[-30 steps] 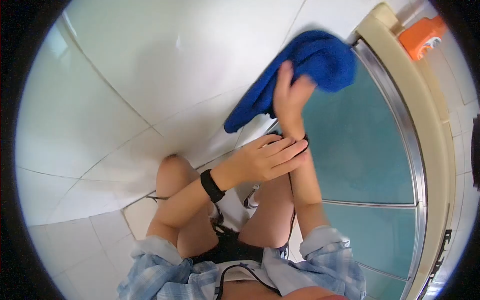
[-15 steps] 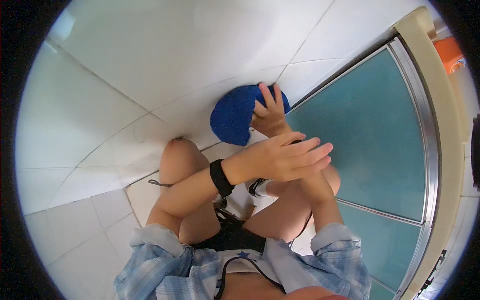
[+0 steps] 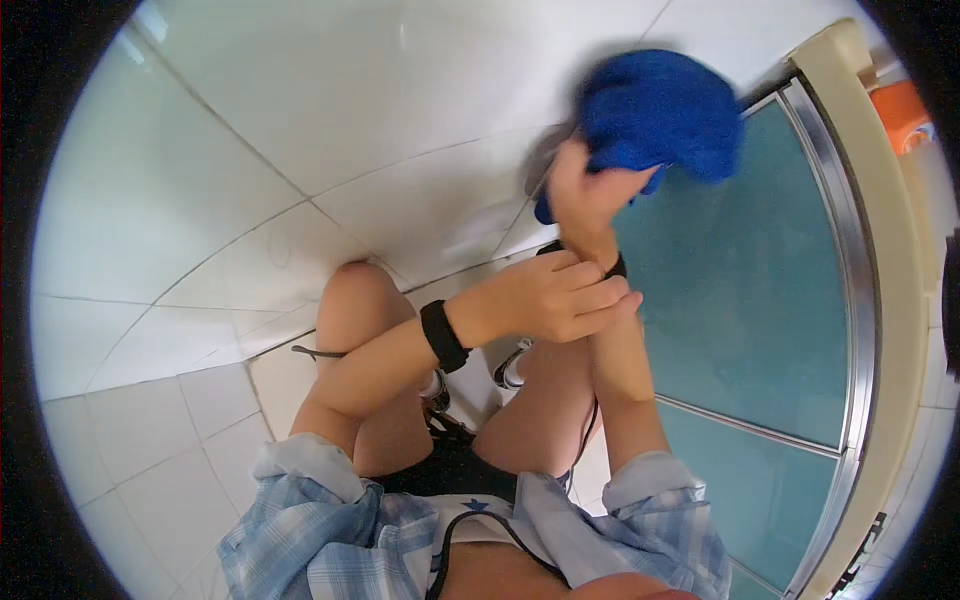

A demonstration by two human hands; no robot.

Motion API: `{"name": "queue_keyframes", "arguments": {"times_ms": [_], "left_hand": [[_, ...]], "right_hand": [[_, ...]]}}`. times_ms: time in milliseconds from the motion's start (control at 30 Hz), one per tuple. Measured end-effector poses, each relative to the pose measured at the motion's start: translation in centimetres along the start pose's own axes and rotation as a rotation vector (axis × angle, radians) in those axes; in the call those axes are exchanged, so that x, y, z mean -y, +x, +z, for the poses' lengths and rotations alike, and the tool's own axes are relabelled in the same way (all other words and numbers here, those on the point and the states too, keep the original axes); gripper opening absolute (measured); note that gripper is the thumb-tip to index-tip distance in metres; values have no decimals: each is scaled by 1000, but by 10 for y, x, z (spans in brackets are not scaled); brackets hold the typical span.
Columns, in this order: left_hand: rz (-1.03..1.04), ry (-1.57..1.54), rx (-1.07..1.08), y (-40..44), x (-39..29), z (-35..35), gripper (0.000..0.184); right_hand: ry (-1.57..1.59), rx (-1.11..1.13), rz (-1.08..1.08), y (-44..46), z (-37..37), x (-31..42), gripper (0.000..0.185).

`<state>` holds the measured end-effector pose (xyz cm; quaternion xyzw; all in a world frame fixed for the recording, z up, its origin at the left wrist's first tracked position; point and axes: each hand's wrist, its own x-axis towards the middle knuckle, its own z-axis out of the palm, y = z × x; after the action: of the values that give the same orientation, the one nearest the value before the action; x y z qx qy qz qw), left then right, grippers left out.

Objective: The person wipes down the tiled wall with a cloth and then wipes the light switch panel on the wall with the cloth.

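Observation:
A bright blue cloth (image 3: 660,115), smeared by motion, hangs bunched in my right hand (image 3: 592,190) in front of the wall. My right hand is closed on it, though the fingers are partly blurred. Around the right wrist sits a black band (image 3: 617,266). My left hand (image 3: 555,298) lies across that wrist, its fingers bent over the forearm by the band. Another black wristband (image 3: 443,335) circles my left wrist. Both forearms cross above my bent knees.
Glossy white tiles (image 3: 400,90) form the wall ahead. On the right stands a teal panelled door (image 3: 745,270) with a metal frame (image 3: 850,290). Beyond its beige edge shows an orange object (image 3: 900,115). My shoes (image 3: 513,365) rest on the floor between wall and door.
The blue cloth has swung up and right with my right hand, from low on the wall to the door's upper corner. My left hand's fingers, stretched out before, now bend over the right wrist.

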<state>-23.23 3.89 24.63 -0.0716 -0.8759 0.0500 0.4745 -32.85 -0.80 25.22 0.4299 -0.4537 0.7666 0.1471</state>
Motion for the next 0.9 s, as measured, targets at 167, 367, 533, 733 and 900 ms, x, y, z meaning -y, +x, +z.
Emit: {"name": "queue_keyframes", "arguments": {"times_ms": [167,367,533,733,900], "left_hand": [[1,-74,-20,-3,-2,2,38],[70,-13,-27,-5,-2,4,36],[5,-4,-46,-1,-2,3,33],[-26,3,4,-5,1,1,31],[-11,-22,-6,-3,0,1,29]], "right_hand": [[-172,629,-728,-46,-11,-4,29],[-522,1461,-1213,-106,-46,-40,54],[-353,888,-983,-80,-49,-52,27],[-371,218,-148,13,-43,-45,45],[-227,-237,143,-2,-24,-68,53]]}}
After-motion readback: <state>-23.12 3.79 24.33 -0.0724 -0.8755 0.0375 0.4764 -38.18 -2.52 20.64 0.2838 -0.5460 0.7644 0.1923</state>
